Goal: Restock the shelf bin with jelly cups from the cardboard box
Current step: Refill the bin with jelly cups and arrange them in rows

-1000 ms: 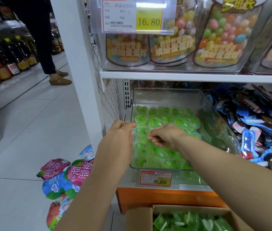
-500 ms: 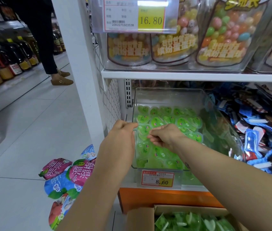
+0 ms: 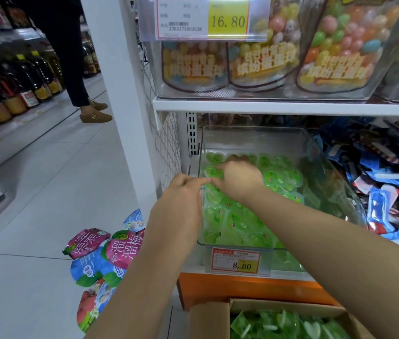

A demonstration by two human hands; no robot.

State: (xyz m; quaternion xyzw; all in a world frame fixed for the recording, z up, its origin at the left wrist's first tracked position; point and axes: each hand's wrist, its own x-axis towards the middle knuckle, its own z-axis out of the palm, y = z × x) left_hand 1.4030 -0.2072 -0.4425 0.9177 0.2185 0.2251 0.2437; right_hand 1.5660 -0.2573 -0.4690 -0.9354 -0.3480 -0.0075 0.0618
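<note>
Where the shelf bin [image 3: 254,139], its price tag [image 3: 236,263] reading "8.60", keeps open room above its jelly cups [image 3: 242,221], left hand [image 3: 183,189] and right hand [image 3: 241,178] meet at its left rim, each grip pinching one jelly cup [image 3: 211,172], under a "16.80" tag [image 3: 227,20]; cardboard box [image 3: 209,319] below.

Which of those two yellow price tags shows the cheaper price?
The lower yellow price tag, on the clear plastic bin of green jelly cups, reading 8.60; the upper yellow price tag reads 16.80.
</note>
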